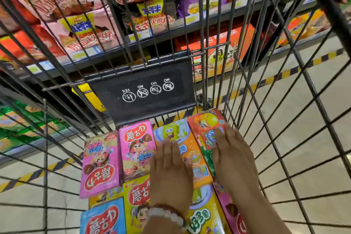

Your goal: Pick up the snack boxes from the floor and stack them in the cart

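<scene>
Wire cart, dark-meshed, filling nearly the whole view, with a black flap panel bearing white pictograms at its far end. Beyond the mesh, store shelves packed with pink, purple and orange noodle packs. Below, pale floor crossed by a yellow-and-black striped line.

On the cart bottom, snack boxes laid flat side by side in rows. Far row, left to right: pink box, second pink box, orange box with a yellow cartoon figure, red-orange box touching the right wall and seemingly tilted up on one edge, though motion blur leaves that uncertain. Near row: blue box, yellow box, yellow fish-print box, partly under the forearms.

Left hand, fingers straight and together, palm down on the orange box; white bead bracelet at its wrist. Right hand, fingers likewise flat, resting on the red-orange box.
</scene>
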